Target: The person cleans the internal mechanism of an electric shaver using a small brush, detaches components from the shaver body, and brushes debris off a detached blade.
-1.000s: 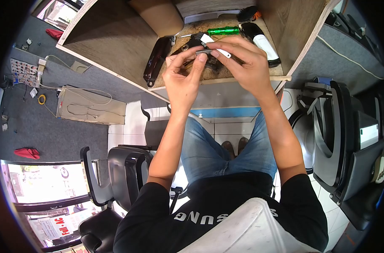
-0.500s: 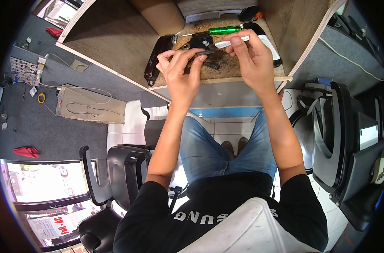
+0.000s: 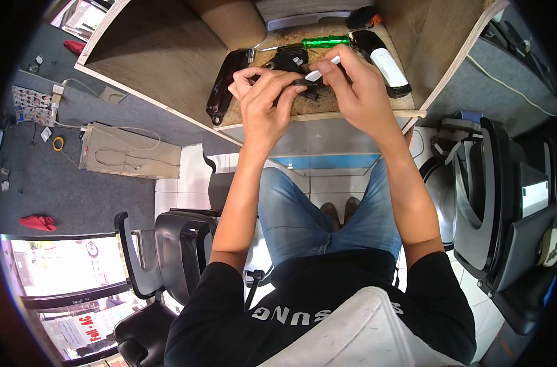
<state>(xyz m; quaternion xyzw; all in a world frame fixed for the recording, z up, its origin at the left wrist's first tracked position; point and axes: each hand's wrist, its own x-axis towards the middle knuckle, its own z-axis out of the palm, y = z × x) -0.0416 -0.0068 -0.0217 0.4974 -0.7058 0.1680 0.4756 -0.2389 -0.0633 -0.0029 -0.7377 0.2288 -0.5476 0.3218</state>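
My left hand (image 3: 265, 101) pinches a small dark piece (image 3: 304, 82) between thumb and fingers, above the wooden shelf (image 3: 315, 109). A white brush-like tool (image 3: 318, 73) is in the closed fingers of my right hand (image 3: 359, 85), its end at the dark piece. Behind them lies a screwdriver with a green handle (image 3: 325, 42). Black parts (image 3: 289, 59) rest on the shelf, partly hidden by my hands. To the left is a dark glossy clipper (image 3: 227, 88); to the right, a black and white clipper (image 3: 388, 67).
A black brush (image 3: 360, 17) with an orange part lies at the back right of the shelf. Wooden side panels (image 3: 162, 55) enclose the shelf. Black chairs (image 3: 183, 248) stand at both sides. A beige box (image 3: 122, 150) is at the left.
My right hand first drew back from my left, turning the white tool, then brought its tip back to the dark piece. My left hand has shifted only slightly.
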